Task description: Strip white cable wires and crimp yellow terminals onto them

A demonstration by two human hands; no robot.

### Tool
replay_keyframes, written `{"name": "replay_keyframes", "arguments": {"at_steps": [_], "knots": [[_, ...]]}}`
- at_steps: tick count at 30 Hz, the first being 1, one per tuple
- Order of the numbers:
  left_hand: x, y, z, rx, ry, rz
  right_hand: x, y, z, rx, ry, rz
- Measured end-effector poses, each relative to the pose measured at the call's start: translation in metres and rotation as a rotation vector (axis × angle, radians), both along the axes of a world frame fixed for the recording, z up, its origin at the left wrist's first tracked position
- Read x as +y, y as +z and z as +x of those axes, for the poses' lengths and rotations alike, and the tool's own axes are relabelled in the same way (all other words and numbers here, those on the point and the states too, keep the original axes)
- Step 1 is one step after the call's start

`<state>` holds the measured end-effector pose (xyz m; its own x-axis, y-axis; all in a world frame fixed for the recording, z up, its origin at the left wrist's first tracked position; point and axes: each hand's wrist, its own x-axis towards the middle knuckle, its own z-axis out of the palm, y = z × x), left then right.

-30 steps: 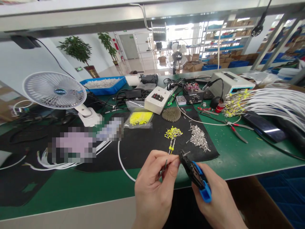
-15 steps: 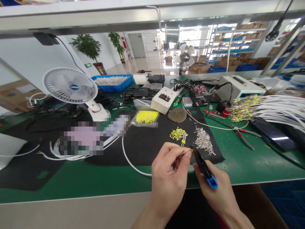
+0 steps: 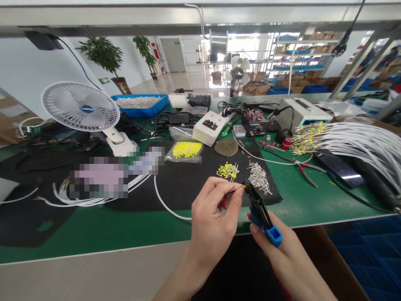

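Pinched between the fingertips of my left hand point(image 3: 216, 213) is a thin wire, with a yellow sleeve point(image 3: 244, 186) at its tip. A white cable point(image 3: 167, 210) runs across the mat to behind this hand. My right hand point(image 3: 278, 246) grips crimping pliers point(image 3: 261, 213) with black jaws and blue handles. Their jaws meet the yellow sleeve; whether they are closed on it I cannot make out. Just beyond my hands lie a heap of yellow-collared terminals point(image 3: 227, 170) and a pile of bare silver terminals point(image 3: 259, 177) on the black mat point(image 3: 184, 184).
A bag of yellow sleeves point(image 3: 184, 149) lies beside a white switch box point(image 3: 208, 127). To the right are red-handled pliers point(image 3: 305, 171), a phone point(image 3: 340, 169) and bundled white cables point(image 3: 354, 138). A white fan point(image 3: 83, 106) stands left, near more cables point(image 3: 94, 202).
The pliers' handles look further apart, and my right hand sits lower on them. The left hand keeps its pinch on the wire. The whole view has shifted slightly.
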<state>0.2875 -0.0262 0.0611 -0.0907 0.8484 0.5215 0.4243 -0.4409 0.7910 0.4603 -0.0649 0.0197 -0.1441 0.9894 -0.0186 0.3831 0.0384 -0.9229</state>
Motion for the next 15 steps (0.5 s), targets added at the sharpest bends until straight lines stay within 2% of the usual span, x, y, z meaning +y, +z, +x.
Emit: {"name": "replay_keyframes", "arguments": {"at_steps": [3, 6, 9, 11, 15], "knots": [[-0.003, -0.002, 0.007, 0.053, 0.01, 0.051, -0.014, 0.02, 0.006, 0.048, -0.07, -0.028], [-0.003, -0.005, 0.016, 0.089, 0.024, 0.114, -0.021, 0.028, 0.012, 0.143, -0.186, -0.115], [-0.002, -0.009, 0.022, 0.105, 0.022, 0.123, -0.026, 0.021, 0.024, 0.273, -0.334, -0.242], [0.003, -0.018, 0.023, 0.135, -0.006, 0.093, -0.03, 0.012, 0.037, 0.33, -0.378, -0.297], [0.02, -0.05, 0.028, 0.376, -0.106, -0.057, -0.037, -0.008, 0.069, 0.513, -0.39, -0.399]]}}
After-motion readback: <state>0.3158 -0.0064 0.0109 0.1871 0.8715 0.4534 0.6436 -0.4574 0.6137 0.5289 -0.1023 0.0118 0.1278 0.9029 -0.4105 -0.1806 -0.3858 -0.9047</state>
